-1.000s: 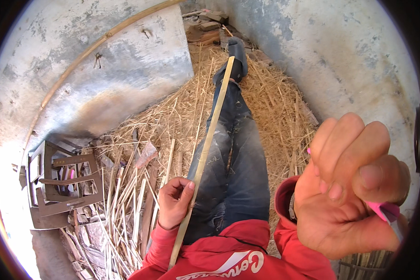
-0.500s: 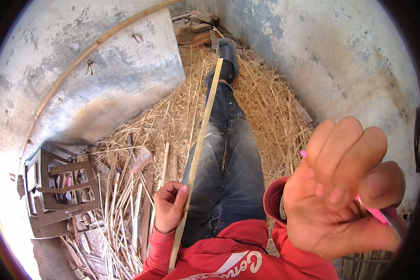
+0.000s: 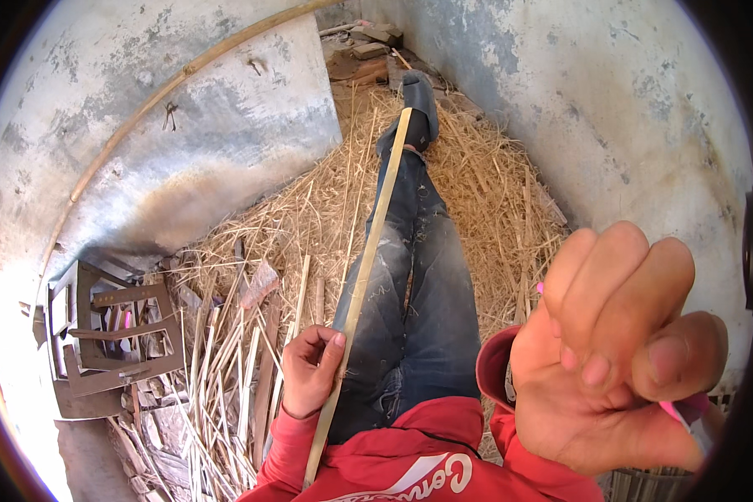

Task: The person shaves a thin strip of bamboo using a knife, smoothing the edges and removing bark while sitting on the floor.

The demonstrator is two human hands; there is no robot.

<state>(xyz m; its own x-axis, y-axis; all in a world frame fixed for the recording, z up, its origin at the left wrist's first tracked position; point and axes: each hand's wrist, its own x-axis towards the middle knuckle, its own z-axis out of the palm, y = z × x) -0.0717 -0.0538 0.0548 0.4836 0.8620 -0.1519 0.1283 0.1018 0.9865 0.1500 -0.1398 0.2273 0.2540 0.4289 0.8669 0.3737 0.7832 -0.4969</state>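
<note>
Gripping a long bamboo strip (image 3: 366,269) in left hand (image 3: 311,369), strip lying along outstretched legs (image 3: 410,284) toward the shoe (image 3: 419,99). Right hand (image 3: 615,351) raised close to camera, fingers curled around pink-handled tool (image 3: 684,412), blade not visible. Likely mid-splitting or shaving; next probably bringing tool down to strip.

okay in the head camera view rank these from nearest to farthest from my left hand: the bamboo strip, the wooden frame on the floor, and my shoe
1. Bamboo strip: held in the left hand, running along the legs.
2. Wooden frame: on the floor to the hand's left, beside the straw.
3. Shoe: far end of the outstretched leg, near the wall.
</note>
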